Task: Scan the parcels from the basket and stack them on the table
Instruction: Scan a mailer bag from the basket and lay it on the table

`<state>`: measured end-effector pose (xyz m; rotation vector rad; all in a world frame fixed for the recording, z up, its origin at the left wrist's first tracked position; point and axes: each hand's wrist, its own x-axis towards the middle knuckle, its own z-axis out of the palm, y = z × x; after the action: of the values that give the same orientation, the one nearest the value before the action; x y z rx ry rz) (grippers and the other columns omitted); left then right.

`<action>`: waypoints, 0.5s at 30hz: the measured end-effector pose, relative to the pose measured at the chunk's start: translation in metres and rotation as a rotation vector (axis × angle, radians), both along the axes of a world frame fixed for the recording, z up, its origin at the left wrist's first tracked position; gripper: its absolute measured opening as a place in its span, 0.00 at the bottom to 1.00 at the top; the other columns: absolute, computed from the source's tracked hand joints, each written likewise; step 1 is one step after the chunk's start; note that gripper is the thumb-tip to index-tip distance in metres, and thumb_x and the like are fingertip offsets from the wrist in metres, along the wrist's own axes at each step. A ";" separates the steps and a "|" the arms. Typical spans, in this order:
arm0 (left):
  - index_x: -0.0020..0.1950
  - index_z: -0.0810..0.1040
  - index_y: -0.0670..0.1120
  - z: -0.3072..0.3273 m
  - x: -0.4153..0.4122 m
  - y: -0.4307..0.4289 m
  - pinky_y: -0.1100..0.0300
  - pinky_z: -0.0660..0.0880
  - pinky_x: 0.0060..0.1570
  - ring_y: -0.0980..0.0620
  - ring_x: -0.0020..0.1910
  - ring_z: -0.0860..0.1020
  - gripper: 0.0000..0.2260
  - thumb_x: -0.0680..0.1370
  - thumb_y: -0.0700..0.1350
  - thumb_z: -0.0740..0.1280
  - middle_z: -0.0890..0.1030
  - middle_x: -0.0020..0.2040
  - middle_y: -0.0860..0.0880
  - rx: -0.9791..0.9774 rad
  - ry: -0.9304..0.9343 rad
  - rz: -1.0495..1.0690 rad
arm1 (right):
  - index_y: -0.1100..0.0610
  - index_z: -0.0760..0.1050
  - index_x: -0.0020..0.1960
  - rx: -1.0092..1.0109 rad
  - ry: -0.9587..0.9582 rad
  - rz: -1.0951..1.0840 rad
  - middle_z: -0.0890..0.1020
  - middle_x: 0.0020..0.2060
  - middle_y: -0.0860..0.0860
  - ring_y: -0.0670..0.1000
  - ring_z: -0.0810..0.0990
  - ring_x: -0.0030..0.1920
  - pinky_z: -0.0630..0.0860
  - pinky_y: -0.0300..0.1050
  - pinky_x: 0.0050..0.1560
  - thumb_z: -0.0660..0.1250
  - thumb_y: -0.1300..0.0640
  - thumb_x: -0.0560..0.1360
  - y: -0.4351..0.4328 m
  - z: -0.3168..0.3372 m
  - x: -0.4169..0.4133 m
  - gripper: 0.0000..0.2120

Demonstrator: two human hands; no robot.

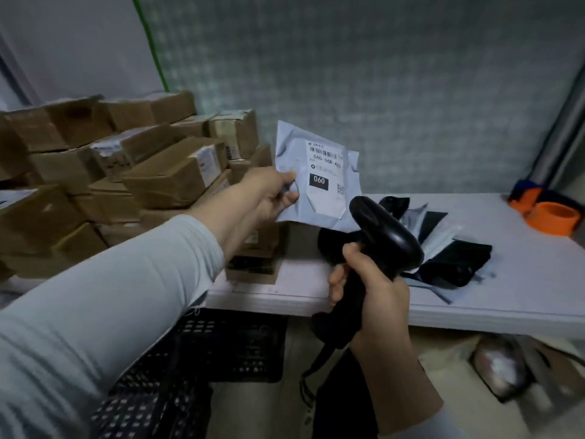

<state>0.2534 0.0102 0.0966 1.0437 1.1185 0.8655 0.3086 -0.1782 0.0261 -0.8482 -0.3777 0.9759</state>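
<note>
Nearest the camera, a black perforated plastic basket (221, 346) sat on the floor below the worktop (474, 308) edge, partly hidden behind the pale grey sleeve (104, 308) of the left arm. The right hand (370, 289) was closed around the grip of a black handheld barcode scanner (383, 236), its head raised and turned toward the parcel above it. The left hand (272, 194) pinched the lower left edge of a grey poly-mailer parcel (313, 182), holding it upright in the air over the worktop with its white shipping label (326, 175) facing the camera, the number 060 printed on a dark block. Behind the scanner, several black and grey mailer bags (449, 248) lay overlapping on the white surface. Farther left, cardboard boxes (133, 172) stood piled in a stack, and an orange tape roll (554, 218) rested at the far right, near the wall.
</note>
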 end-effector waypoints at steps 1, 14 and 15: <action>0.41 0.71 0.44 -0.005 0.017 0.004 0.69 0.69 0.17 0.55 0.31 0.72 0.08 0.81 0.39 0.62 0.73 0.38 0.48 -0.045 -0.019 -0.036 | 0.59 0.76 0.44 -0.005 -0.003 -0.025 0.75 0.26 0.57 0.52 0.69 0.23 0.67 0.42 0.24 0.68 0.62 0.74 0.001 -0.001 0.008 0.02; 0.75 0.57 0.63 -0.109 0.090 0.005 0.50 0.50 0.75 0.44 0.77 0.46 0.45 0.63 0.62 0.75 0.46 0.78 0.43 0.500 0.847 -0.700 | 0.64 0.75 0.50 -0.080 0.005 -0.172 0.74 0.25 0.57 0.52 0.69 0.23 0.68 0.41 0.23 0.67 0.62 0.75 0.019 -0.029 0.061 0.06; 0.75 0.56 0.65 -0.113 0.095 0.007 0.46 0.51 0.75 0.40 0.77 0.47 0.46 0.60 0.65 0.73 0.47 0.78 0.41 0.525 0.887 -0.723 | 0.64 0.75 0.50 -0.084 0.004 -0.173 0.75 0.25 0.57 0.52 0.69 0.23 0.68 0.41 0.23 0.67 0.62 0.75 0.021 -0.031 0.063 0.06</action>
<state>0.3486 0.0168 -0.0164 2.2224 1.0814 0.0563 0.3717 -0.1576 -0.0049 -0.9391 -0.2568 0.8371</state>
